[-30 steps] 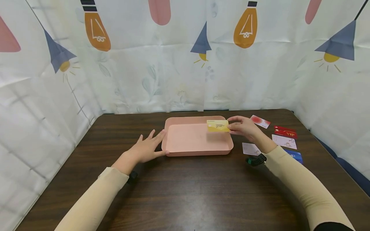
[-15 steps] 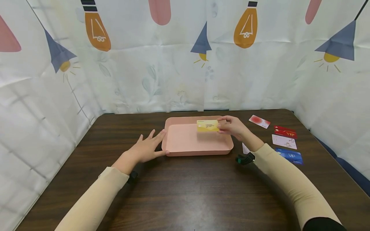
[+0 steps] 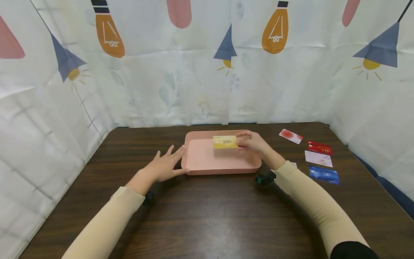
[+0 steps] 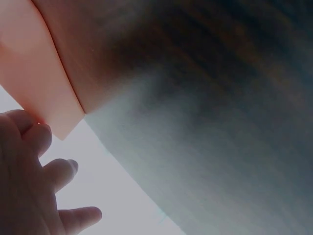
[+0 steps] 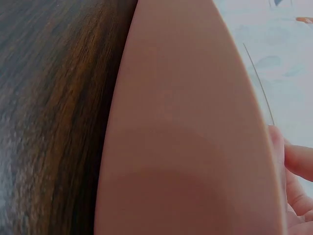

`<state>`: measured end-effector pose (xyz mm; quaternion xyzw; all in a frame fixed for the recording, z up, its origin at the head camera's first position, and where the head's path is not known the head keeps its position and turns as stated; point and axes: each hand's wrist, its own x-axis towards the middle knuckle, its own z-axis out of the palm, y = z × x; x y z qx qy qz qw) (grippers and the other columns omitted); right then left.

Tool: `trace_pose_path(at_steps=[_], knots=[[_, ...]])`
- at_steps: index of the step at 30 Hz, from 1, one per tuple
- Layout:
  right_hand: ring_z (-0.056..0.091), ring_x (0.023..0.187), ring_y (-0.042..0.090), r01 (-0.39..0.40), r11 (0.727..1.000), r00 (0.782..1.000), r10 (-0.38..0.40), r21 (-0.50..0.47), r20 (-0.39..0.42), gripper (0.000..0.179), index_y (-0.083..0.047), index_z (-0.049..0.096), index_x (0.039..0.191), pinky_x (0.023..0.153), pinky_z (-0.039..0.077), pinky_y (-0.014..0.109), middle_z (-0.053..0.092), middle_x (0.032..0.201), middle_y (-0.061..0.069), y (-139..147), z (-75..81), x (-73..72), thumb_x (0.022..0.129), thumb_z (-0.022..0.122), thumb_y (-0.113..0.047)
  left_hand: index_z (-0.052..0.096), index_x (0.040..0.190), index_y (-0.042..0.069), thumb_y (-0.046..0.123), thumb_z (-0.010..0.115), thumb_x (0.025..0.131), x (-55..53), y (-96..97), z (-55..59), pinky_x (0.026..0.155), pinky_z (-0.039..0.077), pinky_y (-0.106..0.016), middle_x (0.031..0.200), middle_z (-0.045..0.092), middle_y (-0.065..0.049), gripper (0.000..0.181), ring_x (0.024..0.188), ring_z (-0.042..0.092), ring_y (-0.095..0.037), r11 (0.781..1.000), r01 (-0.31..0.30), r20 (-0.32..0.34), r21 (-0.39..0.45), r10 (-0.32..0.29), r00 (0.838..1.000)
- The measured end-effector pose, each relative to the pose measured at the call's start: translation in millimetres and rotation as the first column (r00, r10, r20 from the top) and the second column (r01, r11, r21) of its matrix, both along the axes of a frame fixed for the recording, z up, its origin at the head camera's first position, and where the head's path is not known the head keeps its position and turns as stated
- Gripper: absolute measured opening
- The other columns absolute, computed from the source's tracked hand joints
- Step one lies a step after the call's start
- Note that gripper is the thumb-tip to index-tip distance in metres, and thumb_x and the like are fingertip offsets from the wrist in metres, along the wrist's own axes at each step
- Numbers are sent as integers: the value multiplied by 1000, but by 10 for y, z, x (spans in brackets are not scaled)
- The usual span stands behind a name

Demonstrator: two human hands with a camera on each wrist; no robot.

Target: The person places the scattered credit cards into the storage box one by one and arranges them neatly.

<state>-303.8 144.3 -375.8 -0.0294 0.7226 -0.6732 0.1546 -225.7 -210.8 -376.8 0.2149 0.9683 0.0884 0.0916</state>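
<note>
A yellow card (image 3: 224, 142) is pinched by my right hand (image 3: 253, 144) above the pink tray (image 3: 220, 171). It faces me, held at its right edge. In the right wrist view the card (image 5: 259, 85) shows edge-on as a thin line beyond the tray's wall (image 5: 181, 122), with part of my right hand (image 5: 298, 186) at the side. My left hand (image 3: 163, 167) has its fingers spread at the tray's left side, fingertips at the rim. The left wrist view shows the left hand (image 4: 24, 176) with fingers extended beside the tray wall (image 4: 44, 73).
To the right on the dark wooden table (image 3: 207, 212) lie a red-and-white card (image 3: 290, 136), a red VIP card (image 3: 319, 148), a white card (image 3: 318, 158) and a blue VIP card (image 3: 324, 175). Another pale card (image 3: 294, 164) is mostly hidden by the right sleeve. A patterned curtain (image 3: 200, 86) hangs behind the table.
My right hand has carried the yellow card leftward over the tray, from near its right side to about its middle. The left hand and the tray have stayed put.
</note>
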Motion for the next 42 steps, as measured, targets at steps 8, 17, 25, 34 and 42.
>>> trace_pose_path(at_steps=[8, 17, 25, 34, 42], knots=[[70, 81, 12, -16, 999, 1000, 16, 39, 7, 46, 8, 50, 143, 77, 60, 27, 59, 128, 26, -126, -22, -45, 100, 63, 1, 10, 167, 12, 68, 52, 98, 8, -7, 9, 114, 5, -75, 171, 15, -8, 98, 155, 9, -41, 1000, -11, 15, 2, 11, 1000], [70, 73, 11, -25, 999, 1000, 24, 37, 14, 45, 8, 53, 142, 72, 60, 26, 63, 124, 27, -300, -55, -87, 99, 64, 4, 9, 167, 14, 70, 51, 97, -4, -5, 9, 114, 3, -74, 171, 13, -7, 99, 155, 7, -40, 1000, -17, 32, 8, 17, 999], [69, 79, 14, -19, 998, 999, 16, 52, 52, 45, 5, 55, 141, 73, 60, 25, 61, 126, 26, -454, -76, -89, 98, 67, 1, 9, 167, 15, 72, 51, 96, -6, -1, 9, 114, 3, -74, 171, 13, -7, 100, 155, 7, -40, 1000, -22, 37, 5, 22, 999], [69, 75, 14, -13, 998, 997, 9, 60, 74, 44, 2, 57, 140, 74, 60, 27, 64, 119, 22, -600, -47, -87, 97, 68, 1, 10, 167, 14, 70, 52, 97, -11, 3, 18, 114, 4, -74, 171, 14, -7, 99, 155, 8, -41, 1000, -18, 31, -4, 18, 999], [65, 87, 17, 1, 1000, 996, -2, 12, 92, 42, 5, 55, 139, 79, 60, 27, 56, 132, 23, -727, -118, -142, 98, 64, 4, 10, 167, 15, 73, 50, 96, -19, 0, 24, 114, 4, -75, 171, 15, -8, 100, 155, 8, -40, 1000, -7, 34, -1, 7, 999]])
